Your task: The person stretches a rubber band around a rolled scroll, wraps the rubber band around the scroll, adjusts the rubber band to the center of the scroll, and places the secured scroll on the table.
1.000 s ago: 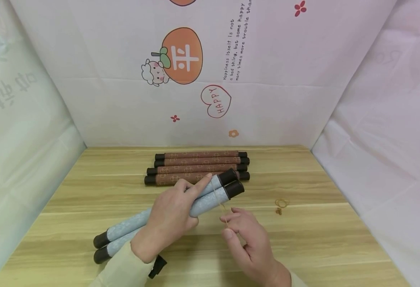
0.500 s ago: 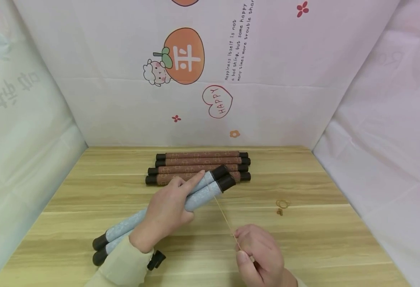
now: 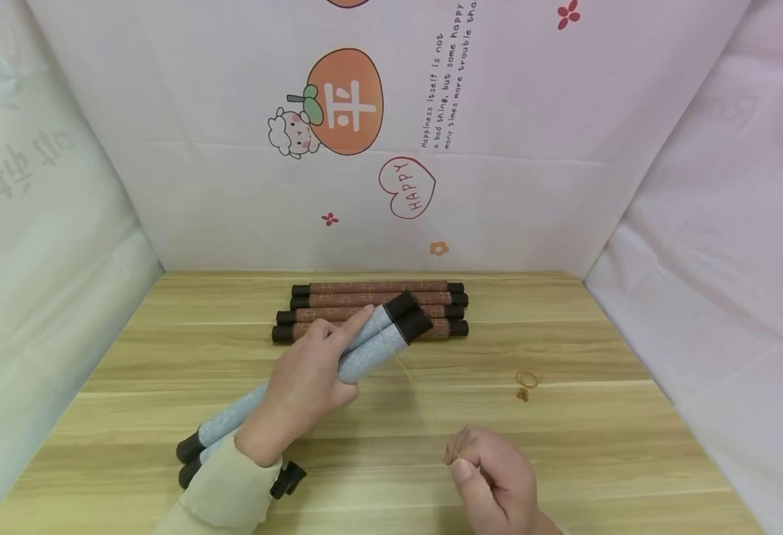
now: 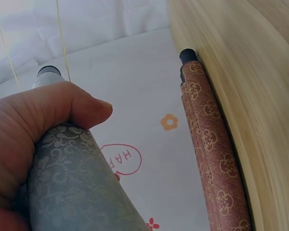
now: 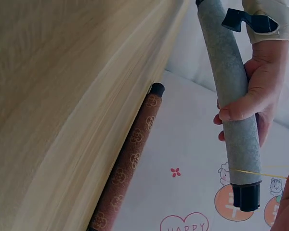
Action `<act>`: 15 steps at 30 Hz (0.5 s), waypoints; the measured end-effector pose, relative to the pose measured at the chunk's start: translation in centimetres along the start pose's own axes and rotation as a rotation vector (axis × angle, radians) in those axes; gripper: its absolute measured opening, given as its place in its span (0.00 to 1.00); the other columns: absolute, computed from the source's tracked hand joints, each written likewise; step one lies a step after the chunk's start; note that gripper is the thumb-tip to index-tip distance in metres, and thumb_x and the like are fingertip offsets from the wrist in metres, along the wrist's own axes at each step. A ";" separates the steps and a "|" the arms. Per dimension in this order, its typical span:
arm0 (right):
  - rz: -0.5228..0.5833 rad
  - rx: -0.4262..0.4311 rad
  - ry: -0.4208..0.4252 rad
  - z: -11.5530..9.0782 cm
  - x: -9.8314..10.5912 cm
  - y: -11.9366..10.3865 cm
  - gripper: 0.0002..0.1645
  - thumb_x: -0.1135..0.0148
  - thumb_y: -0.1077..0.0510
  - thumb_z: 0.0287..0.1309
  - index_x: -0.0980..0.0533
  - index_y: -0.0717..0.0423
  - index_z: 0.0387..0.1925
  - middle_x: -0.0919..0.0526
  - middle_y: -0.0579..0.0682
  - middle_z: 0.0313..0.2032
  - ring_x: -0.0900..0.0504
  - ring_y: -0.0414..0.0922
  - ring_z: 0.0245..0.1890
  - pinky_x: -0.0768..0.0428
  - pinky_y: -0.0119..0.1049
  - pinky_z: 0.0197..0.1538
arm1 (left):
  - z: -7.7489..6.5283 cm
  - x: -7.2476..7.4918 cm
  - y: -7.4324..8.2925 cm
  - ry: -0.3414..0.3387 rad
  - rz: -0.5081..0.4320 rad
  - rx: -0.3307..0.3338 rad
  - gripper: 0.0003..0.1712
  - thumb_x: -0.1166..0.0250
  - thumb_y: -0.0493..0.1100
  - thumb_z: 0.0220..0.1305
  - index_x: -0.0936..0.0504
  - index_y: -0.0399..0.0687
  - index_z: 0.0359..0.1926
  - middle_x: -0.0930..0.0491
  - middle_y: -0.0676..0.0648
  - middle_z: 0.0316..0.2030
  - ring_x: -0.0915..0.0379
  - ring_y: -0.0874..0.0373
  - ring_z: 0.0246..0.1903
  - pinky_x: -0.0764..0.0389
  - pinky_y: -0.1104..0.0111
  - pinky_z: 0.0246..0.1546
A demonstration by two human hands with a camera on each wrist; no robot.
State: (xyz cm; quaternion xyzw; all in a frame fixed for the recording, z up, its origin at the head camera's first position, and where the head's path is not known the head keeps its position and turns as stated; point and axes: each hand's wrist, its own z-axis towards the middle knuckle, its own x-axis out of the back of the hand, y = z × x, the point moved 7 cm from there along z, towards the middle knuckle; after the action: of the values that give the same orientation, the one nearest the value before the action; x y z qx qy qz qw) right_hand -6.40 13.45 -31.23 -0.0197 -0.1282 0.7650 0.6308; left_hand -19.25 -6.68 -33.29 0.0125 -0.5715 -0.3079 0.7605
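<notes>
Two pale blue scrolls (image 3: 373,358) with black end knobs lie side by side in my left hand (image 3: 304,379), slanting up to the right. In the left wrist view, the thumb curls over a patterned blue scroll (image 4: 82,178). Near the scrolls' far ends a thin yellowish rubber band (image 3: 401,364) runs round them. My right hand (image 3: 498,475) pinches the band at thumb and forefinger, well off to the lower right. Two taut strands of the rubber band (image 4: 61,38) show in the left wrist view; one blue scroll (image 5: 224,62) hides the other in the right wrist view.
Several reddish-brown scrolls (image 3: 378,287) with black knobs lie in a row at the back of the wooden table (image 3: 585,453). Loose rubber bands (image 3: 527,380) rest on the right. White printed cloth (image 3: 498,208) hangs behind and at both sides.
My right hand has drawn away from the scrolls toward the lower right, stretching the rubber band long. The scrolls' far ends in my left hand have shifted slightly up and left.
</notes>
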 end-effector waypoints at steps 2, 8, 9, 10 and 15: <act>0.038 -0.098 0.024 -0.7 0.3 0.4 0.18 0.62 0.81 0.61 0.39 0.62 0.20 0.36 0.48 0.19 0.34 0.38 0.20 0.26 0.34 0.29 | 0.0 0.5 0.3 0.046 0.000 -0.022 0.64 0.22 0.35 0.41 0.38 0.70 0.80 0.22 0.43 0.47 0.25 0.55 0.32 0.25 0.66 0.24; 0.273 -0.597 0.127 -3.2 1.1 2.5 0.24 0.78 0.83 0.60 0.41 0.59 0.22 0.39 0.53 0.17 0.35 0.49 0.19 0.20 0.40 0.39 | -0.2 1.6 1.1 0.175 -0.010 -0.097 0.62 0.23 0.34 0.41 0.35 0.63 0.80 0.22 0.42 0.45 0.22 0.53 0.34 0.21 0.62 0.27; 0.336 -0.704 0.151 -3.6 1.2 3.0 0.24 0.79 0.79 0.64 0.42 0.58 0.21 0.40 0.53 0.17 0.37 0.51 0.18 0.19 0.39 0.40 | -0.3 1.8 1.2 0.189 -0.011 -0.104 0.62 0.23 0.34 0.41 0.35 0.63 0.79 0.22 0.42 0.45 0.22 0.53 0.34 0.20 0.62 0.28; 0.403 -0.804 0.174 -3.9 1.2 3.4 0.24 0.79 0.75 0.69 0.43 0.56 0.21 0.42 0.53 0.17 0.39 0.52 0.19 0.19 0.38 0.41 | -0.3 1.9 1.3 0.199 -0.014 -0.111 0.62 0.23 0.34 0.40 0.35 0.63 0.79 0.22 0.42 0.45 0.22 0.53 0.34 0.20 0.62 0.28; 0.869 -1.159 0.344 -5.4 0.7 4.7 0.25 0.75 0.57 0.80 0.44 0.49 0.21 0.46 0.46 0.18 0.45 0.44 0.22 0.21 0.29 0.44 | -0.8 2.3 1.8 0.251 -0.021 -0.159 0.61 0.24 0.33 0.41 0.34 0.63 0.79 0.22 0.42 0.46 0.26 0.56 0.32 0.24 0.66 0.26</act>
State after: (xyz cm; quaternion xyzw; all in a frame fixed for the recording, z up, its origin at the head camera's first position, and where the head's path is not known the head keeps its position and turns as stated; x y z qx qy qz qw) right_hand -10.06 14.26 -37.35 -0.5177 -0.3911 0.7415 0.1711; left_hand -17.37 -6.57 -30.90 -0.0034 -0.4455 -0.3561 0.8214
